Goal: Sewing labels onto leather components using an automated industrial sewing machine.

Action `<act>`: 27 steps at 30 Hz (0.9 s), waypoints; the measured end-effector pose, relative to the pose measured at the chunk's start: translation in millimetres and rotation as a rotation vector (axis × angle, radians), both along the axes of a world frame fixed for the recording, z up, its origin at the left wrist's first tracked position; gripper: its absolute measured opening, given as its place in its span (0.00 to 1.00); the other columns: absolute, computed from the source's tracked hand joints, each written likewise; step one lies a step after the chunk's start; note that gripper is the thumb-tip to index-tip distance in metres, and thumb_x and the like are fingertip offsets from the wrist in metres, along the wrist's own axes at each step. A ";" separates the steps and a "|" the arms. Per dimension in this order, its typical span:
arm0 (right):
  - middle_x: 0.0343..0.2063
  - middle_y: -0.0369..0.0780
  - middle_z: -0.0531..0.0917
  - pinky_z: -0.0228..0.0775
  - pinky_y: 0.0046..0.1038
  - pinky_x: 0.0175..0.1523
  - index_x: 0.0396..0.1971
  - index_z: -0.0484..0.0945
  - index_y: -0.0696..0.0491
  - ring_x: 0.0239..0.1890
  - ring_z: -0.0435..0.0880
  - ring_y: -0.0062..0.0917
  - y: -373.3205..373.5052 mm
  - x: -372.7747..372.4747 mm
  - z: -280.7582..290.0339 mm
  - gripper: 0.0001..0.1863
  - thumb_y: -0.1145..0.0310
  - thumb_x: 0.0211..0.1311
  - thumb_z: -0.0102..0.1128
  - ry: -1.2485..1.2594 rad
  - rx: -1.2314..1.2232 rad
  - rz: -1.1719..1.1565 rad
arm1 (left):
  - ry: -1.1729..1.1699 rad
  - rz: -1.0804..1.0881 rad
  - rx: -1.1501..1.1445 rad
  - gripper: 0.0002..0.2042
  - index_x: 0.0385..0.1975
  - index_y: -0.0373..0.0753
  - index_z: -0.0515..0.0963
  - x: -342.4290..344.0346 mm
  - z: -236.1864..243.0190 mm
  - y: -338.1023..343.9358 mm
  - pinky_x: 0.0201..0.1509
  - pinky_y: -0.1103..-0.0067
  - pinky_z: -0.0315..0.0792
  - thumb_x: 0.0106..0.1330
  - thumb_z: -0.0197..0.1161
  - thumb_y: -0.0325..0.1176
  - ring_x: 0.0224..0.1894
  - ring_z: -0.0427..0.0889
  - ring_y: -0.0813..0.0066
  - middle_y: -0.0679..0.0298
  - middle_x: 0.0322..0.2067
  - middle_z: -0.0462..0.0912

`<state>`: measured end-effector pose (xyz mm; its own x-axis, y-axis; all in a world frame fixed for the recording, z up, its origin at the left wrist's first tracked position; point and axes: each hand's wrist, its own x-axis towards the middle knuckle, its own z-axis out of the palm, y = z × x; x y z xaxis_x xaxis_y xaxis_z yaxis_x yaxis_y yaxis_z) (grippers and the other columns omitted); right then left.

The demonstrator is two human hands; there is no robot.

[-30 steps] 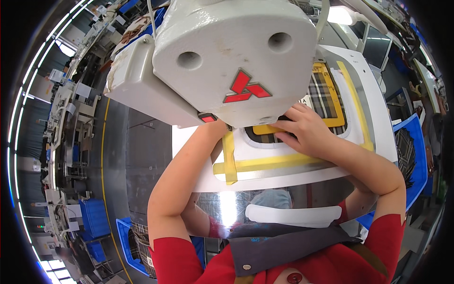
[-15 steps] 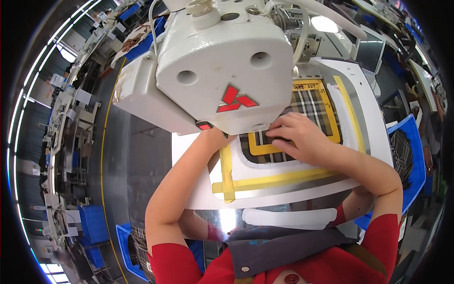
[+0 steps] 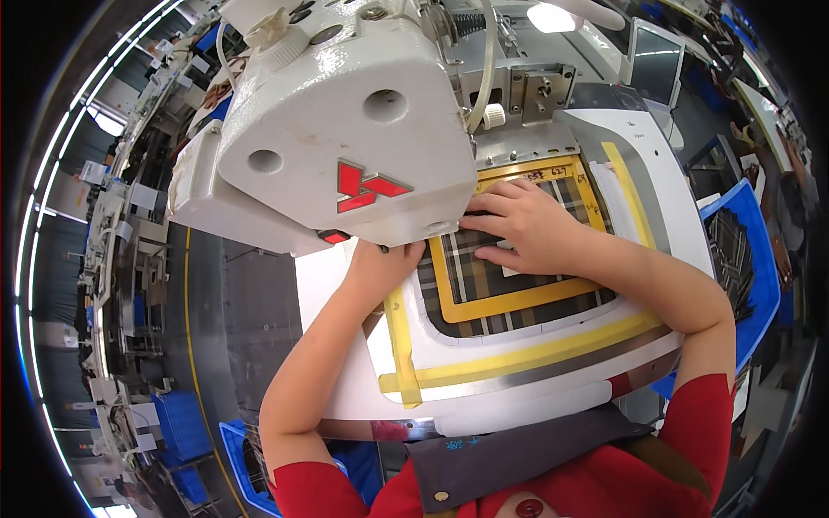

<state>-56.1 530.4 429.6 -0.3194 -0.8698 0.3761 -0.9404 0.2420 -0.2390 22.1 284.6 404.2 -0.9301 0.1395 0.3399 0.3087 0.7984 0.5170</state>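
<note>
A dark plaid fabric piece (image 3: 471,281) lies under a yellow rectangular clamp frame (image 3: 518,304) on a white work plate (image 3: 345,399). My right hand (image 3: 531,226) rests on the fabric inside the frame, fingers spread and pointing left, thumb apart. Beside that thumb, a small white patch (image 3: 509,271) shows on the fabric. My left hand (image 3: 380,266) is at the frame's left side, partly behind the white sewing machine head (image 3: 302,112); its fingertips are hidden. Both hands are beneath the machine head's front edge.
Yellow tape (image 3: 535,350) borders the plate's cutout. A metal bracket (image 3: 544,91) stands behind the frame. Blue bins sit at the right (image 3: 766,268) and lower left (image 3: 235,442), the right one holding plaid pieces. A monitor (image 3: 654,65) is at the back right.
The machine head now appears farther left and shows more of the frame and bracket. The frame and plate sit lower in view. My right hand has moved toward the frame's far part, fingers more spread.
</note>
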 end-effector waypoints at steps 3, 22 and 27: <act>0.50 0.37 0.78 0.63 0.36 0.59 0.47 0.80 0.51 0.53 0.75 0.32 -1.6 0.1 0.2 0.19 0.60 0.55 0.65 -0.001 -0.010 0.012 | 0.131 0.050 -0.131 0.12 0.40 0.30 0.77 1.8 -4.3 0.5 0.41 0.66 0.73 0.56 0.63 0.25 0.37 0.78 0.49 0.49 0.34 0.78; 0.51 0.38 0.79 0.59 0.42 0.63 0.46 0.79 0.55 0.54 0.74 0.33 94.9 14.3 16.5 0.19 0.65 0.53 0.65 0.122 0.109 -0.406 | 0.061 -0.219 -0.126 0.16 0.46 0.36 0.73 44.9 24.6 24.3 0.63 0.62 0.65 0.62 0.63 0.36 0.61 0.69 0.53 0.53 0.55 0.73; 0.51 0.38 0.79 0.59 0.44 0.64 0.47 0.78 0.55 0.55 0.74 0.33 98.3 20.2 17.3 0.19 0.66 0.54 0.64 0.136 0.095 -0.427 | 0.038 -0.237 -0.191 0.21 0.52 0.35 0.73 30.1 31.0 65.8 0.66 0.63 0.62 0.61 0.63 0.38 0.64 0.67 0.53 0.52 0.59 0.70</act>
<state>-35.8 628.7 446.9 -0.6102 -0.7033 0.3647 -0.7728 0.6298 -0.0784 52.1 350.4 435.3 -0.8510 0.4161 0.3205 0.5144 0.7832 0.3492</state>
